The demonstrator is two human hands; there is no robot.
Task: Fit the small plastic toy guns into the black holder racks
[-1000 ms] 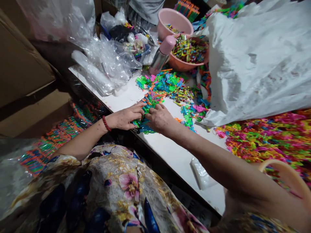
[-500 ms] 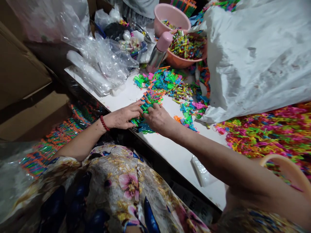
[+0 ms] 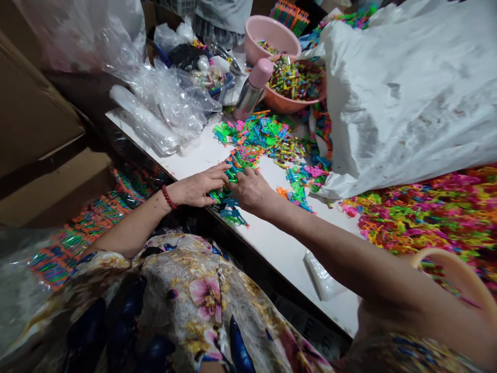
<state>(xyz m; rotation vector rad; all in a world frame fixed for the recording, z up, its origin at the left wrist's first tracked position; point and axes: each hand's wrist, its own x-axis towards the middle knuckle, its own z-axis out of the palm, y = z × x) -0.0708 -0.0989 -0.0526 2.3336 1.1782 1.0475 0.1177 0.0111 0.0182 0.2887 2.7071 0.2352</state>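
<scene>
Evidently, a loose pile of small coloured plastic pieces (image 3: pixel 243 158) is being handled near the front edge of a white table (image 3: pixel 267 238). The pile is flanked by the two hands: the left hand (image 3: pixel 200 187) is laid along its left side, palm down, with the fingers stretched toward it, and the right hand (image 3: pixel 252 191) is set against its other side with the fingers curled inward. Whether any piece is pinched by either hand cannot be told, since the fingertips are partly hidden among the pieces. A red bead bracelet (image 3: pixel 167 198) is worn on the left wrist. Below the right hand, a few blue and green pieces (image 3: pixel 233 213) are spread close to the table edge

Farther back, the pile is joined by a wider scatter of pieces (image 3: pixel 264 129), behind which a flask with a pink cap (image 3: pixel 250 85) is stood upright. Beside the flask, an orange bowl (image 3: pixel 287 105) is filled with small coloured items. To the right, a large white sack (image 3: pixel 396 103) is bordered by a broad multicoloured heap (image 3: pixel 435 217); at the left, crumpled clear bags (image 3: pixel 171 109) are piled on the table
</scene>
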